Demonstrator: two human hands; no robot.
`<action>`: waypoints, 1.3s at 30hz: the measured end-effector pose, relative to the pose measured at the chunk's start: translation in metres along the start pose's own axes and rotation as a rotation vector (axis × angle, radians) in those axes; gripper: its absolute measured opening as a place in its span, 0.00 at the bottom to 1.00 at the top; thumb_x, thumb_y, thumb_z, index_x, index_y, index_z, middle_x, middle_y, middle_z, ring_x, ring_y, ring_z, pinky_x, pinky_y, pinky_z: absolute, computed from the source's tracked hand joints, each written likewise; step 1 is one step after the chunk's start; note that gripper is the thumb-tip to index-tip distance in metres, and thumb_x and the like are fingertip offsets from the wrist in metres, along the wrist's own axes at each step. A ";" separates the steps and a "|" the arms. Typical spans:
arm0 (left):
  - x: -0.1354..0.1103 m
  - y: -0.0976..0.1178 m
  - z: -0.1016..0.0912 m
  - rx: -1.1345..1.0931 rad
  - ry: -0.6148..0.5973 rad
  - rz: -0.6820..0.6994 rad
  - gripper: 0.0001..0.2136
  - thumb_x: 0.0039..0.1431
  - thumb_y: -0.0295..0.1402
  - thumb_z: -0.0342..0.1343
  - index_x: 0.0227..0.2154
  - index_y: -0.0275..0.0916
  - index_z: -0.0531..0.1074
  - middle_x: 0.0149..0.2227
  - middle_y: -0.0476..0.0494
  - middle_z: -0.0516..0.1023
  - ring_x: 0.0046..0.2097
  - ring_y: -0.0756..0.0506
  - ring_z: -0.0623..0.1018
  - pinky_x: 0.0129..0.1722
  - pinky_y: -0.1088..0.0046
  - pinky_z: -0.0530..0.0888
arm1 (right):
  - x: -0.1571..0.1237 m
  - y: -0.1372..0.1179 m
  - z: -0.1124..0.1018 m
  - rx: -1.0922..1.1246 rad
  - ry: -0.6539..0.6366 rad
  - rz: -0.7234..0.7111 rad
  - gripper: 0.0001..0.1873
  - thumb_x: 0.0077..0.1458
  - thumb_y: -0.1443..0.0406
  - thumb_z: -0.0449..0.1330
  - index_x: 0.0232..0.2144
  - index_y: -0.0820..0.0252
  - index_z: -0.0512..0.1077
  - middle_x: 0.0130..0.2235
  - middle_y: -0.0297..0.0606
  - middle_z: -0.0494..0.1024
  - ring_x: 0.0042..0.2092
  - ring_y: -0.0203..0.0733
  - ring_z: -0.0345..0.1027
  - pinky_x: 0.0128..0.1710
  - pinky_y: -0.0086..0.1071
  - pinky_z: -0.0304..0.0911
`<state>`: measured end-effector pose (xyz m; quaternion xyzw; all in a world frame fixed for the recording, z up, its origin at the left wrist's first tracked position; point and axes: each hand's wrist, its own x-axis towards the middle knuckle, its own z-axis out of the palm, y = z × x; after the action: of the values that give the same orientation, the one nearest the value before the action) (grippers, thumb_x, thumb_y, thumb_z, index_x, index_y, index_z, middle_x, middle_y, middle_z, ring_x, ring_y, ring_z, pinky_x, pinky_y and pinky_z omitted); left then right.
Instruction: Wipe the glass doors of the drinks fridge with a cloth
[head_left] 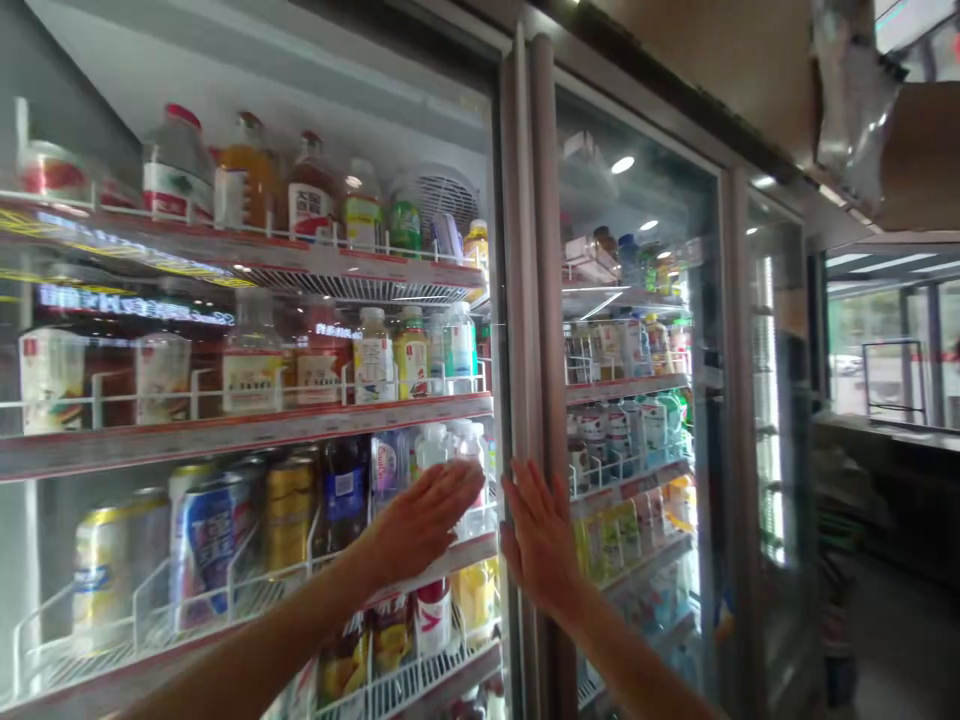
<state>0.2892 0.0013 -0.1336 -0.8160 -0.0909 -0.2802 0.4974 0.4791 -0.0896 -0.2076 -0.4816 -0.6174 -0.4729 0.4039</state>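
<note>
I face a glass-door drinks cooler. My left hand (pixel 424 520) lies flat, fingers stretched out, against the glass of the left door (pixel 247 330) near its right edge. My right hand (pixel 538 535) is open too, palm pressed on the grey door frame (pixel 525 300) and the edge of the right door (pixel 637 350). Both doors look closed. Neither hand holds anything. Behind the glass by my left hand stand cans (pixel 289 510) and clear bottles (pixel 450 450) on wire shelves.
Shelves with red price strips hold juice bottles (pixel 247 180), cartons and cans on several levels. A third cooler door (pixel 772 450) stands further right. Beyond it are a dark counter (pixel 885 480) and bright windows. Cardboard and plastic hang overhead at the top right.
</note>
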 end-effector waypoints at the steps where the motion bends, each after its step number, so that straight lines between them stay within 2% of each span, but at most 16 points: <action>1: 0.004 0.000 0.001 0.007 0.011 -0.027 0.27 0.62 0.42 0.42 0.62 0.39 0.48 0.64 0.47 0.54 0.66 0.45 0.47 0.64 0.65 0.48 | 0.001 0.002 0.000 -0.006 -0.003 0.005 0.32 0.56 0.69 0.47 0.63 0.62 0.47 0.62 0.46 0.58 0.66 0.49 0.40 0.61 0.54 0.44; 4: 0.015 -0.001 0.001 0.072 0.113 -0.341 0.28 0.62 0.41 0.42 0.62 0.37 0.48 0.65 0.42 0.51 0.67 0.40 0.44 0.64 0.57 0.46 | 0.003 0.003 0.000 -0.008 0.001 0.015 0.31 0.57 0.68 0.47 0.63 0.63 0.48 0.62 0.47 0.58 0.66 0.49 0.38 0.61 0.53 0.44; 5: 0.016 0.000 0.000 0.079 0.124 -0.368 0.28 0.62 0.41 0.42 0.63 0.37 0.47 0.65 0.41 0.51 0.67 0.40 0.44 0.63 0.57 0.46 | 0.005 0.002 0.000 -0.003 0.004 0.017 0.31 0.57 0.68 0.47 0.63 0.63 0.48 0.62 0.47 0.58 0.66 0.49 0.38 0.61 0.53 0.44; 8: 0.012 -0.002 -0.004 0.033 0.040 -0.114 0.28 0.62 0.39 0.42 0.63 0.38 0.45 0.65 0.43 0.52 0.66 0.44 0.47 0.64 0.63 0.47 | 0.008 0.000 -0.001 0.021 0.014 0.022 0.33 0.58 0.68 0.47 0.64 0.61 0.43 0.63 0.46 0.56 0.66 0.48 0.39 0.61 0.52 0.44; 10: 0.006 -0.013 -0.011 0.014 0.001 -0.094 0.27 0.62 0.37 0.43 0.63 0.39 0.46 0.65 0.45 0.52 0.66 0.44 0.47 0.64 0.63 0.48 | 0.011 -0.002 -0.001 0.033 0.016 0.034 0.34 0.58 0.67 0.46 0.65 0.59 0.39 0.64 0.45 0.54 0.66 0.48 0.39 0.62 0.51 0.43; 14: -0.010 -0.042 -0.027 0.090 0.156 -0.552 0.28 0.61 0.38 0.44 0.62 0.37 0.47 0.66 0.41 0.45 0.67 0.37 0.40 0.63 0.52 0.45 | 0.019 -0.010 0.005 0.057 0.043 0.042 0.35 0.59 0.66 0.46 0.65 0.57 0.38 0.64 0.45 0.52 0.67 0.48 0.38 0.62 0.51 0.41; 15: -0.017 -0.045 -0.029 0.098 0.167 -0.528 0.28 0.61 0.38 0.44 0.63 0.37 0.47 0.67 0.40 0.44 0.67 0.37 0.40 0.64 0.53 0.45 | 0.022 -0.014 0.007 0.072 0.050 0.038 0.35 0.59 0.66 0.46 0.65 0.57 0.37 0.65 0.44 0.52 0.67 0.47 0.38 0.62 0.51 0.41; 18: -0.045 -0.047 -0.033 0.094 0.033 -0.182 0.28 0.61 0.40 0.44 0.63 0.39 0.47 0.66 0.45 0.48 0.67 0.42 0.43 0.64 0.60 0.47 | 0.032 -0.026 0.014 0.119 0.078 0.009 0.35 0.60 0.66 0.46 0.65 0.55 0.37 0.65 0.42 0.50 0.66 0.47 0.39 0.63 0.50 0.41; 19: -0.055 -0.048 -0.036 0.108 0.000 -0.148 0.27 0.61 0.40 0.44 0.62 0.41 0.48 0.66 0.46 0.50 0.67 0.43 0.44 0.64 0.61 0.48 | 0.035 -0.030 0.017 0.129 0.091 -0.002 0.35 0.59 0.66 0.46 0.65 0.54 0.37 0.65 0.42 0.50 0.66 0.47 0.39 0.63 0.50 0.41; 20: -0.065 -0.050 -0.039 0.139 0.004 -0.208 0.27 0.61 0.40 0.44 0.62 0.41 0.49 0.65 0.46 0.51 0.67 0.43 0.45 0.64 0.61 0.48 | 0.039 -0.035 0.020 0.135 0.101 -0.009 0.35 0.59 0.66 0.47 0.65 0.54 0.37 0.66 0.42 0.49 0.66 0.47 0.39 0.63 0.50 0.40; 23: -0.092 -0.061 -0.052 0.264 0.171 -0.607 0.27 0.61 0.39 0.44 0.62 0.36 0.51 0.65 0.40 0.50 0.67 0.39 0.41 0.64 0.54 0.50 | 0.053 -0.054 0.029 0.150 0.117 -0.011 0.35 0.59 0.66 0.48 0.65 0.53 0.38 0.66 0.41 0.48 0.66 0.47 0.39 0.63 0.51 0.39; 24: -0.100 -0.064 -0.056 0.282 0.197 -0.632 0.27 0.61 0.39 0.44 0.61 0.35 0.51 0.65 0.39 0.50 0.67 0.38 0.40 0.63 0.54 0.50 | 0.059 -0.062 0.032 0.161 0.120 -0.019 0.35 0.59 0.66 0.48 0.65 0.54 0.38 0.66 0.42 0.48 0.66 0.48 0.39 0.63 0.51 0.40; 28: -0.132 -0.075 -0.069 0.259 0.052 -0.363 0.26 0.61 0.42 0.43 0.61 0.40 0.53 0.64 0.44 0.54 0.67 0.41 0.43 0.64 0.58 0.52 | 0.079 -0.095 0.043 0.224 0.140 -0.099 0.35 0.59 0.66 0.48 0.65 0.54 0.38 0.66 0.42 0.48 0.67 0.47 0.38 0.63 0.50 0.39; 33: -0.177 -0.100 -0.090 0.370 0.226 -0.740 0.28 0.62 0.38 0.43 0.63 0.33 0.45 0.66 0.35 0.45 0.67 0.38 0.43 0.63 0.52 0.51 | 0.091 -0.123 0.052 0.264 0.174 -0.072 0.35 0.59 0.66 0.49 0.65 0.52 0.39 0.66 0.39 0.46 0.66 0.47 0.38 0.63 0.50 0.38; 37: -0.204 -0.111 -0.099 0.274 0.078 -0.513 0.28 0.62 0.40 0.42 0.63 0.37 0.45 0.66 0.39 0.47 0.67 0.41 0.45 0.63 0.58 0.54 | 0.096 -0.141 0.057 0.283 0.167 -0.135 0.35 0.59 0.66 0.48 0.65 0.53 0.37 0.66 0.39 0.46 0.66 0.47 0.38 0.63 0.50 0.38; 39: -0.215 -0.118 -0.103 0.309 0.142 -0.600 0.28 0.62 0.39 0.43 0.63 0.38 0.45 0.66 0.39 0.45 0.67 0.40 0.45 0.63 0.56 0.53 | 0.099 -0.145 0.060 0.267 0.184 -0.092 0.35 0.59 0.66 0.48 0.65 0.52 0.38 0.66 0.39 0.47 0.66 0.47 0.39 0.63 0.50 0.39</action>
<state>0.0237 -0.0018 -0.1258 -0.6464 -0.3333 -0.4531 0.5155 0.3143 -0.0231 -0.1546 -0.3496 -0.6566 -0.4468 0.4970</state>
